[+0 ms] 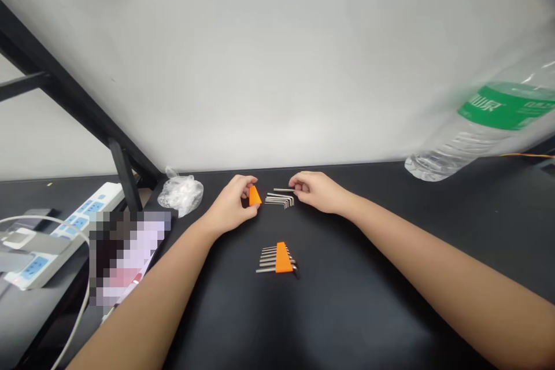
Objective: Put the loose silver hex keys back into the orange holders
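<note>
My left hand (pixel 234 201) is closed around an orange hex key holder (pixel 255 196), whose slots I cannot make out. Between the fingers of my right hand (pixel 315 191) is a hex key (pixel 282 189), its long arm pointing left toward the holder. Several loose hex keys (pixel 277 199) lie side by side on the table between my hands, bent ends to the right. Nearer to me rests a second orange holder (pixel 283 257) with several hex keys pushed through it, their long arms to the left.
A crumpled clear plastic bag (pixel 180 193) lies left of my left hand. Farther left are a black metal frame (pixel 124 173), a power strip (pixel 82 225) and a white cable (pixel 82 306). A large bottle with a green label (pixel 507 105) stands at the right, by the wall.
</note>
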A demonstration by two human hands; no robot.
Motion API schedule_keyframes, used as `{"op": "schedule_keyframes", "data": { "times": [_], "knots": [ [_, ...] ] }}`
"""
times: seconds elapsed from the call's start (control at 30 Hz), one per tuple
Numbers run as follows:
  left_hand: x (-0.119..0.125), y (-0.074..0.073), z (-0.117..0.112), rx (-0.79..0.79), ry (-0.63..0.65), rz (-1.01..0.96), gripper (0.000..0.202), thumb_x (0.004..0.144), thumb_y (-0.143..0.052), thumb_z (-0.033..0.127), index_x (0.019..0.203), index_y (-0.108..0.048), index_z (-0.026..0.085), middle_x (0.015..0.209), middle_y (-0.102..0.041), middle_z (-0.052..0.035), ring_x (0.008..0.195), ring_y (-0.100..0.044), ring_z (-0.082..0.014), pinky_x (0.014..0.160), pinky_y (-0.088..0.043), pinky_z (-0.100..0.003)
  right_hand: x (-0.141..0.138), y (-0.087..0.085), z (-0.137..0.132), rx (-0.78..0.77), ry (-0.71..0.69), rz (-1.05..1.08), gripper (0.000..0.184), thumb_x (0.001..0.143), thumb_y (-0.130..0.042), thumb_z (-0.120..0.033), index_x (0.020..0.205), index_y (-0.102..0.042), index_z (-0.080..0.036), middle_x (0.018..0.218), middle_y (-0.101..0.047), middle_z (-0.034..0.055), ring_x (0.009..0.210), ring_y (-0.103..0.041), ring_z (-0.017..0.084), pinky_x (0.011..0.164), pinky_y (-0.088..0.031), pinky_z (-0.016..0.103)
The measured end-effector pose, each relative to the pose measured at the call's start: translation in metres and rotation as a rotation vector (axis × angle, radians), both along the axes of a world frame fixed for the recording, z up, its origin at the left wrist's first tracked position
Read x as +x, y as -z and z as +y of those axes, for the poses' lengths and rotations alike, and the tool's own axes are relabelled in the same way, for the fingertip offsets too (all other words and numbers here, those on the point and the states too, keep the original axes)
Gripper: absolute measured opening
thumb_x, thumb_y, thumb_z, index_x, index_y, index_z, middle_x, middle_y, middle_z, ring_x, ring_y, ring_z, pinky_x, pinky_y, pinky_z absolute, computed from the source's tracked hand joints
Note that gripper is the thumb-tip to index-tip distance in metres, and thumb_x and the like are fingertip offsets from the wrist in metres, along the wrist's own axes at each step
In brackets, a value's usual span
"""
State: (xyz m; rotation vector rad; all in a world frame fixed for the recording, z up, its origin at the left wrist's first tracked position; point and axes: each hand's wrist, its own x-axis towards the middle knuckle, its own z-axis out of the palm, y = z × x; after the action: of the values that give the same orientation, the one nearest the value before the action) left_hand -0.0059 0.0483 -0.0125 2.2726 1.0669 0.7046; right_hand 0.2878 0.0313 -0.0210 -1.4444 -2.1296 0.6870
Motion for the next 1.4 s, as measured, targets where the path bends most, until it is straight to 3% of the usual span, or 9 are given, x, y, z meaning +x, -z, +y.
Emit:
{"op": "schedule_keyframes", "data": {
  "times": [0.2, 0.4, 0.73, 0.97, 1.17, 1.4],
  "knots": [
    [0.010, 0.004, -0.001, -0.014, 0.051, -0.069, 0.059, 0.083, -0.070, 0.016, 0.138, -0.052, 0.025, 0.126, -0.054, -0.0077, 0.099, -0.061, -0.0160, 0.093, -0.057, -0.035, -0.006, 0.006, -0.005, 0.284, -0.102, 0.179, 0.023, 0.095, -0.055, -0.014, 0.106, -0.074, -0.022, 0.102, -0.066, 0.0064, 0.083, -0.063, 0.017, 0.078, -0.051, 0.031],
    [0.012, 0.005, -0.002, -0.004, 0.026, -0.145, 0.056, 0.083, -0.070, 0.014, 0.136, -0.054, 0.025, 0.123, -0.053, -0.0077, 0.095, -0.062, -0.0146, 0.090, -0.059, -0.034, -0.011, 0.003, -0.011, 0.355, -0.184, 0.161, 0.024, 0.097, -0.055, -0.013, 0.106, -0.075, -0.023, 0.101, -0.063, 0.0061, 0.084, -0.063, 0.017, 0.077, -0.052, 0.031],
    [0.018, 0.001, -0.007, 0.040, 0.046, -0.140, 0.058, 0.084, -0.069, 0.013, 0.138, -0.052, 0.025, 0.122, -0.054, -0.0073, 0.091, -0.061, -0.0132, 0.087, -0.058, -0.033, -0.023, -0.008, -0.025, 0.486, -0.225, -0.137, 0.025, 0.098, -0.051, -0.015, 0.112, -0.071, -0.022, 0.107, -0.064, 0.0084, 0.085, -0.060, 0.019, 0.073, -0.051, 0.031],
    [0.026, 0.000, -0.012, -0.037, 0.088, -0.131, 0.069, 0.087, -0.066, 0.014, 0.149, -0.041, 0.030, 0.124, -0.051, -0.0072, 0.091, -0.061, -0.0125, 0.083, -0.060, -0.031, -0.045, -0.008, -0.035, 0.490, -0.306, -0.028, 0.031, 0.096, -0.045, -0.006, 0.111, -0.067, -0.022, 0.110, -0.065, 0.0086, 0.092, -0.060, 0.019, 0.077, -0.052, 0.031],
    [0.027, -0.003, -0.013, -0.013, 0.065, -0.193, 0.068, 0.084, -0.069, 0.013, 0.146, -0.043, 0.028, 0.128, -0.051, -0.0082, 0.096, -0.063, -0.0138, 0.088, -0.060, -0.032, -0.039, -0.011, -0.030, 0.542, -0.203, 0.005, 0.016, 0.096, -0.059, -0.018, 0.109, -0.068, -0.020, 0.108, -0.066, 0.0108, 0.097, -0.060, 0.024, 0.085, -0.053, 0.040],
    [0.027, -0.013, -0.021, 0.067, 0.057, -0.186, 0.062, 0.092, -0.065, 0.018, 0.149, -0.043, 0.029, 0.140, -0.049, -0.0105, 0.099, -0.064, -0.0146, 0.096, -0.058, -0.037, -0.039, -0.011, -0.031, 0.392, -0.223, 0.047, 0.020, 0.103, -0.047, -0.019, 0.107, -0.066, -0.020, 0.100, -0.068, 0.0088, 0.089, -0.063, 0.021, 0.081, -0.052, 0.036]
  ]
}}
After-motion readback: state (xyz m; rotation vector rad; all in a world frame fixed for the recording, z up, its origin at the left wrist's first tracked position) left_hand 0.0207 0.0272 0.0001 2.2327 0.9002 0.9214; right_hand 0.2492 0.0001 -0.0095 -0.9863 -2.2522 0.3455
